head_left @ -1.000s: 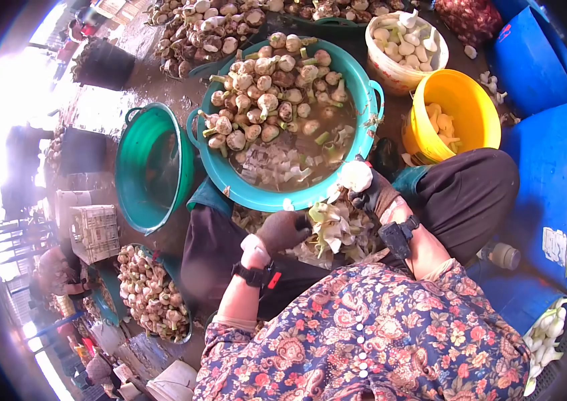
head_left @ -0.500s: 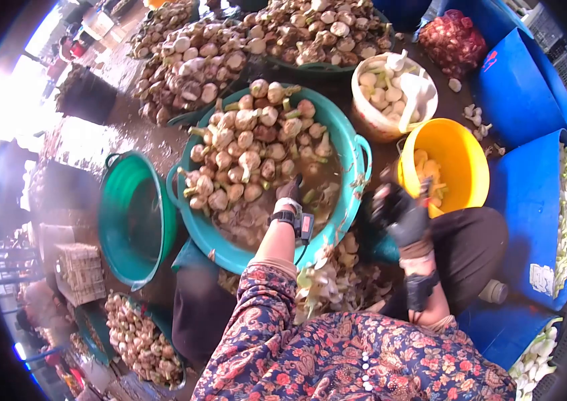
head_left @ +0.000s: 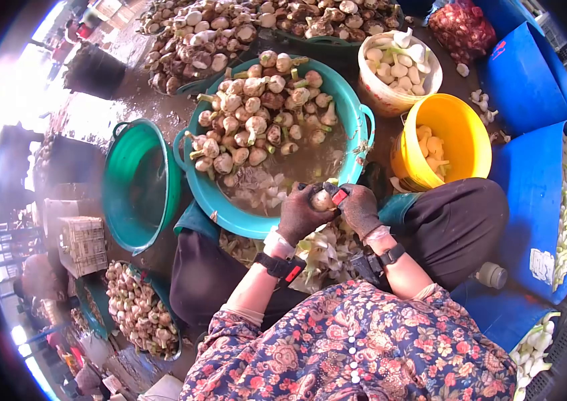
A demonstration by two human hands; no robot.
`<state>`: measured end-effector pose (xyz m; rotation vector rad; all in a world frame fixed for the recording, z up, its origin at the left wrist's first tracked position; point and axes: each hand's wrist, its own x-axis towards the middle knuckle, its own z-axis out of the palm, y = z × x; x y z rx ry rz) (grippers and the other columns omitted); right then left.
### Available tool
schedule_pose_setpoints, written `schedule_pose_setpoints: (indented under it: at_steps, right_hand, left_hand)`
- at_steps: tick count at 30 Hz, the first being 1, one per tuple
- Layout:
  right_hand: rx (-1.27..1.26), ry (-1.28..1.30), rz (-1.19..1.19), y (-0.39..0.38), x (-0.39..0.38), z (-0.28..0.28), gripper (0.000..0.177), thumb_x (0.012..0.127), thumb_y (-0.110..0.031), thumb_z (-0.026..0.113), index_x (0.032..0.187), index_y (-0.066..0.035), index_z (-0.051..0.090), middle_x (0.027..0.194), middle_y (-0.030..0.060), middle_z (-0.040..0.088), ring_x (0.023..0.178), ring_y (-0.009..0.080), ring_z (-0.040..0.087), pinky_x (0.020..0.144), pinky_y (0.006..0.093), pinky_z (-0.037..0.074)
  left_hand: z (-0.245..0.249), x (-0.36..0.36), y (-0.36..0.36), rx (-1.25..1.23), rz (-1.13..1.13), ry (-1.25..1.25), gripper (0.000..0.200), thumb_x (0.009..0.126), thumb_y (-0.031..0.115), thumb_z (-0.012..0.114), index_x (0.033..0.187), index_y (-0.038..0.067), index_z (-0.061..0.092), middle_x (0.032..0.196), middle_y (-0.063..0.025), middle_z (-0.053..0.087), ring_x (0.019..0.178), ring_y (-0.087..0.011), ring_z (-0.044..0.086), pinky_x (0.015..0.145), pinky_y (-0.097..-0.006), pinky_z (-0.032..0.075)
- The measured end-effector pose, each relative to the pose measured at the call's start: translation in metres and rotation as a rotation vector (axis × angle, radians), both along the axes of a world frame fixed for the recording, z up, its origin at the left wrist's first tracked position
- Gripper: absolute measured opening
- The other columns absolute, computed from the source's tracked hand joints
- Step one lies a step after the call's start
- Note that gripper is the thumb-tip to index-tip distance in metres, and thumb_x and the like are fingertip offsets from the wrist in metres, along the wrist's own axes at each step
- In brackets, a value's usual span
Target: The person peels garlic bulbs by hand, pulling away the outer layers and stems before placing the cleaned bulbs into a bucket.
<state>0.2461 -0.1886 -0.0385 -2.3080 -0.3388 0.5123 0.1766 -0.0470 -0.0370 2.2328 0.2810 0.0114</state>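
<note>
My left hand [head_left: 300, 215], in a dark glove, grips a garlic bulb [head_left: 322, 200] above the front rim of a teal tub [head_left: 238, 223]. Close against the bulb, my gloved right hand [head_left: 362, 210] is closed around a small red tool [head_left: 340, 196]; its working end is hidden. Inside the tub, unpeeled garlic bulbs [head_left: 255, 125] are heaped at the back and left, in murky water with loose skins. Below my hands lies a pile of garlic peelings [head_left: 329, 257].
Right of the tub stand a yellow bucket [head_left: 477, 144] with peeled garlic and a white bucket [head_left: 370, 83] full of pale bulbs. A green basin [head_left: 115, 200] is at left. Blue containers [head_left: 521, 194] line the right side. More garlic heaps [head_left: 200, 40] lie behind.
My left hand has come out of the tub and now holds a garlic bulb. My right hand has moved left from beside the yellow bucket to meet it. The view has shifted slightly.
</note>
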Motion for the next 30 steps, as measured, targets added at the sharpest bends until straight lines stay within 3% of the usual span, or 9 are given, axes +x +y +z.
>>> schedule_pose_setpoints:
  at_steps: [4,7,14,15,21,26,28,29,30]
  right_hand:
    - [0.218,0.145,0.061,-0.003,-0.012,0.005,0.043,0.087,-0.042,0.055,0.08,-0.002,0.065,0.064,0.015,0.061,0.061,0.029,0.061,0.056,0.0393,0.045]
    - [0.532,0.43,0.123,-0.014,-0.013,-0.006,0.04,0.089,-0.036,0.056,0.079,0.002,0.063,0.064,0.0021,0.057,0.059,0.0126,0.052,0.057,0.0296,0.044]
    - [0.769,1.192,-0.171,-0.009,-0.036,0.023,0.054,0.089,-0.059,0.038,0.094,-0.009,0.058,0.079,0.0076,0.061,0.058,0.0152,0.054,0.057,0.0287,0.045]
    - [0.661,1.039,-0.085,-0.01,-0.034,0.001,0.054,0.089,-0.059,0.038,0.089,-0.009,0.058,0.074,0.0051,0.059,0.057,0.0141,0.051,0.055,0.0287,0.042]
    - [0.377,0.647,0.21,-0.005,-0.031,-0.004,0.046,0.086,-0.052,0.053,0.085,-0.007,0.054,0.064,-0.0005,0.053,0.058,0.0112,0.047,0.05,0.0302,0.037]
    - [0.85,0.789,0.29,-0.013,-0.039,0.049,0.048,0.082,-0.026,0.067,0.12,-0.005,0.048,0.107,0.0041,0.054,0.098,0.0115,0.051,0.083,0.0256,0.043]
    - [0.932,0.781,0.283,-0.013,-0.04,0.057,0.056,0.079,-0.02,0.069,0.126,-0.003,0.045,0.115,0.0039,0.052,0.107,0.0122,0.048,0.09,0.0265,0.041]
    - [0.926,0.692,0.246,-0.007,-0.041,0.051,0.054,0.077,-0.018,0.07,0.124,-0.005,0.047,0.116,0.0072,0.053,0.108,0.0174,0.051,0.093,0.0295,0.041]
    - [0.696,0.099,0.39,-0.005,-0.04,0.046,0.05,0.076,-0.018,0.071,0.12,-0.006,0.051,0.116,0.0093,0.054,0.107,0.0213,0.052,0.092,0.0313,0.042]
  left_hand:
    - [0.024,-0.015,0.008,0.103,-0.095,-0.041,0.058,0.062,0.031,0.08,0.109,0.004,0.062,0.095,-0.0168,0.062,0.085,-0.0263,0.063,0.078,-0.0326,0.049]
    - [0.002,-0.029,0.03,-0.587,-0.075,0.165,0.068,0.066,0.039,0.076,0.115,-0.004,0.057,0.086,-0.0088,0.065,0.067,-0.0143,0.06,0.06,-0.0294,0.048]
    - [0.012,-0.049,-0.008,-0.852,0.109,-0.007,0.048,0.075,0.009,0.072,0.117,-0.001,0.052,0.103,-0.0067,0.062,0.091,-0.0133,0.059,0.079,-0.0263,0.049]
    - [0.013,-0.052,-0.005,-0.421,0.076,0.034,0.049,0.076,0.011,0.073,0.118,-0.002,0.052,0.101,-0.0063,0.063,0.089,-0.0121,0.059,0.079,-0.0262,0.048]
    - [0.014,-0.066,-0.006,-0.293,0.156,0.067,0.023,0.08,0.017,0.07,0.093,-0.001,0.068,0.079,-0.0049,0.068,0.07,-0.0101,0.059,0.065,-0.0267,0.048]
    - [-0.003,-0.07,0.002,-1.11,0.474,-0.05,0.039,0.081,0.016,0.067,0.114,-0.001,0.056,0.079,-0.009,0.065,0.069,-0.0114,0.059,0.062,-0.0323,0.048]
    - [0.004,-0.086,0.013,-0.012,0.077,-0.207,0.054,0.077,0.007,0.067,0.127,0.008,0.047,0.091,-0.0135,0.065,0.078,-0.0255,0.064,0.068,-0.0345,0.05]
    - [0.002,-0.086,0.014,-0.065,0.113,-0.151,0.055,0.076,0.007,0.068,0.128,0.009,0.047,0.093,-0.0135,0.065,0.08,-0.0282,0.064,0.068,-0.0347,0.051]
    - [-0.001,-0.086,0.015,-0.117,0.152,-0.096,0.057,0.076,0.006,0.069,0.128,0.01,0.047,0.095,-0.0135,0.065,0.081,-0.0309,0.064,0.069,-0.0349,0.051]
